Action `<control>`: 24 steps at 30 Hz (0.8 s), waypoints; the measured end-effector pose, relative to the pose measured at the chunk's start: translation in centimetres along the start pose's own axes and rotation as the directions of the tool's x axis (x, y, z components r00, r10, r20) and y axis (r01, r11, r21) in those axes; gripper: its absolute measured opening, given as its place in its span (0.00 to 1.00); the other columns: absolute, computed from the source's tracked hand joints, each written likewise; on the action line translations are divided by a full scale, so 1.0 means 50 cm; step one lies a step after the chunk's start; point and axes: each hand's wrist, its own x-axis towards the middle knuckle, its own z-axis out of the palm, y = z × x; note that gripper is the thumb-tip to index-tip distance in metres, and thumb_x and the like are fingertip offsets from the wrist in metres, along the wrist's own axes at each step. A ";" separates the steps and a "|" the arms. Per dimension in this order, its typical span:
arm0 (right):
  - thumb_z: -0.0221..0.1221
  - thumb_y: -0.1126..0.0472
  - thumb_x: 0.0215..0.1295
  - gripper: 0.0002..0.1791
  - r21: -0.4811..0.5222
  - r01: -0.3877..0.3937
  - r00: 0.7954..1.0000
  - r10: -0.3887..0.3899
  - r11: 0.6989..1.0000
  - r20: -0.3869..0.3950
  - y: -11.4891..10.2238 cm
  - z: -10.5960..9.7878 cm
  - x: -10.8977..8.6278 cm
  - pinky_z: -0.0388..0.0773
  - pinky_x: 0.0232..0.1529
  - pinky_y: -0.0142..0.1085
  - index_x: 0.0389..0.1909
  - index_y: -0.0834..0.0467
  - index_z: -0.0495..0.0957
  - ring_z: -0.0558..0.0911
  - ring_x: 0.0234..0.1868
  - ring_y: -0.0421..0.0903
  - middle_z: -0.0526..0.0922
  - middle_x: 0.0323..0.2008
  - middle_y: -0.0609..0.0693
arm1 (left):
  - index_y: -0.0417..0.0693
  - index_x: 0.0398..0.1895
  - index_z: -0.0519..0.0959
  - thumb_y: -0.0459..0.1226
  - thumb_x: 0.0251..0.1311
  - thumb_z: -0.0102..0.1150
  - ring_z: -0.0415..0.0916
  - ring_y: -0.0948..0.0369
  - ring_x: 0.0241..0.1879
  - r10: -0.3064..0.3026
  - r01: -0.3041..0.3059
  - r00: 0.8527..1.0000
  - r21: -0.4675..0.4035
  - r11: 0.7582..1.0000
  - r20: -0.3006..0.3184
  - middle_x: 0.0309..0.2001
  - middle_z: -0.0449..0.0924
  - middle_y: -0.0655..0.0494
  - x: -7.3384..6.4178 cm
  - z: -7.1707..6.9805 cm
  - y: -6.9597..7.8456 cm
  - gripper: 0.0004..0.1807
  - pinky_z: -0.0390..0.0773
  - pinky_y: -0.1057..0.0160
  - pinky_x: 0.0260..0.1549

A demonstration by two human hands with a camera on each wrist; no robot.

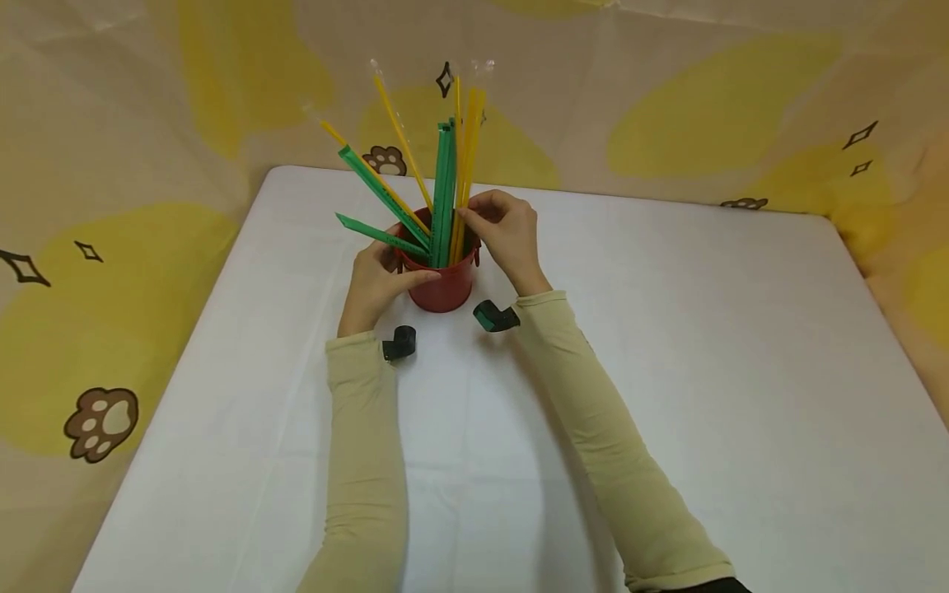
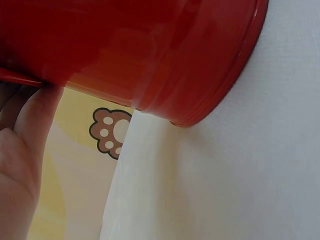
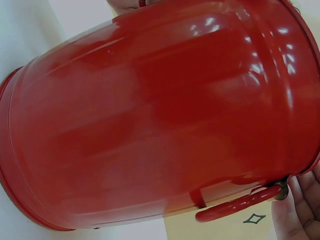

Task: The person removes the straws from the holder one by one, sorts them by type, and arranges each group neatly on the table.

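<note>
A small red metal bucket (image 1: 442,292) with side handles stands upright on the table. Several thin yellow straws (image 1: 404,140) in clear wrappers and several sticks in green wrappers (image 1: 442,189) lean out of it. My left hand (image 1: 374,280) holds the bucket from the left, its thumb along the front of the rim. At the right side of the rim, my right hand (image 1: 511,235) pinches yellow straws between thumb and index finger; how many is unclear. In the right wrist view the bucket (image 3: 150,120) hides most of both hands. The left wrist view shows the bucket's base (image 2: 215,75) near the cloth.
A white cloth covers the table (image 1: 704,371). Behind and to the left hangs a patterned curtain (image 1: 689,107) with yellow patches and paw prints. Small black cameras (image 1: 400,343) sit at both wrists, close to the bucket.
</note>
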 end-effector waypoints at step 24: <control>0.64 0.69 0.57 0.09 0.330 -0.171 0.984 0.176 0.928 0.017 -0.010 -0.050 -0.001 0.81 0.40 0.36 0.35 0.73 0.80 0.83 0.31 0.49 0.83 0.28 0.53 | 0.47 0.66 0.67 0.35 0.46 0.73 0.69 0.57 0.58 -0.004 0.005 1.000 -0.036 0.999 0.021 0.60 0.72 0.51 -0.003 0.009 0.000 0.40 0.67 0.59 0.60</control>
